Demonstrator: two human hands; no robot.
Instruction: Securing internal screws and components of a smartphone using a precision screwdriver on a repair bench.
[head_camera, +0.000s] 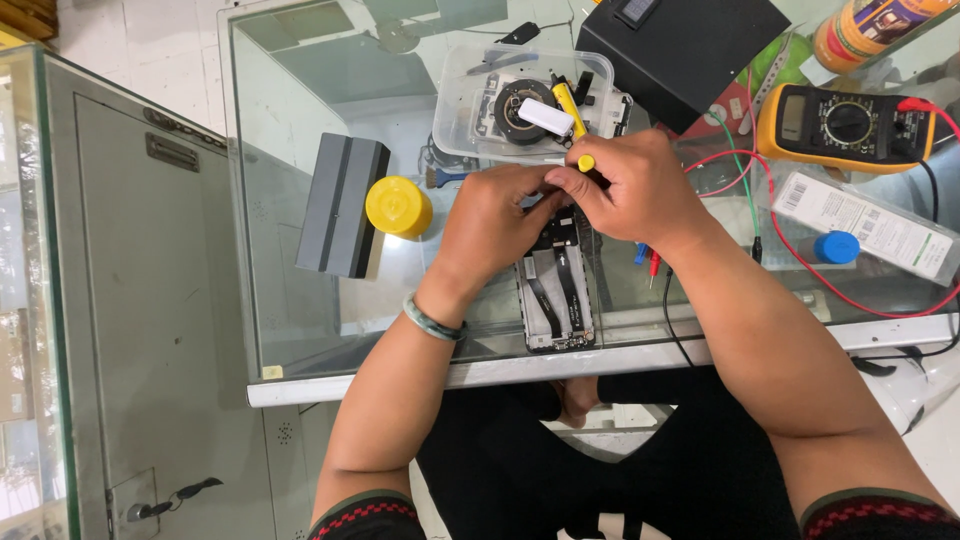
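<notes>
I sat at a glass-topped counter (300, 330) with a white frame — daylight glared off its surface. To my left stood a tall glass display cabinet (40, 300) with a grey metal back, and pale floor tiles (130, 40) lay beyond.

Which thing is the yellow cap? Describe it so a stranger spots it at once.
Start at the glass table and find the dark grey block lying left of the person's left hand. The yellow cap sits between the block and that hand. It is the only round, plain bright-yellow piece there; the yellow-handled tool in the right hand is long and thin.
</notes>
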